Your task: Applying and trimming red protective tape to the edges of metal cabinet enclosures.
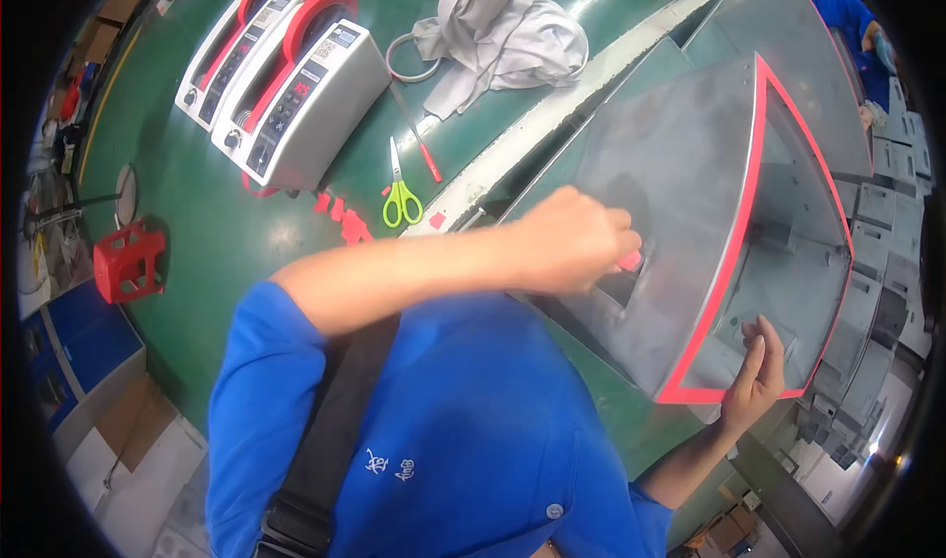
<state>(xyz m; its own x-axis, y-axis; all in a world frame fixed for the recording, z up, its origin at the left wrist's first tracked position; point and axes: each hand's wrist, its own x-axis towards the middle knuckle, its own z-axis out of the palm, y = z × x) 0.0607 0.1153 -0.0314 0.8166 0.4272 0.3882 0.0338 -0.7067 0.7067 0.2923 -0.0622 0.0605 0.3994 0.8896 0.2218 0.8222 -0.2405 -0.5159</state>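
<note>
A grey metal box housing (pixel 650 174) stands in front of me on the right, its open front edged with red tape (pixel 741 228). My left hand (pixel 572 243) is closed in a pinch over the housing's side panel, slightly blurred. A small piece of red tape (pixel 630 261) shows at its fingertips, above a dark cutout (pixel 619 287) in the panel. Beside the lower corner of the taped opening, my right hand (pixel 757 371) has its fingers extended and slightly bent, with nothing seen in them. Whether it touches the rim I cannot tell.
Two white tape dispensers (pixel 325 95) with red rolls stand at the far left. Near them lie green-handled scissors (pixel 402 198), a red-handled tool (pixel 430 162), red tape scraps (pixel 350 225) and a grey cloth (pixel 512 41). Another grey housing (pixel 778 26) stands behind; a person (pixel 847 11) is at the upper right.
</note>
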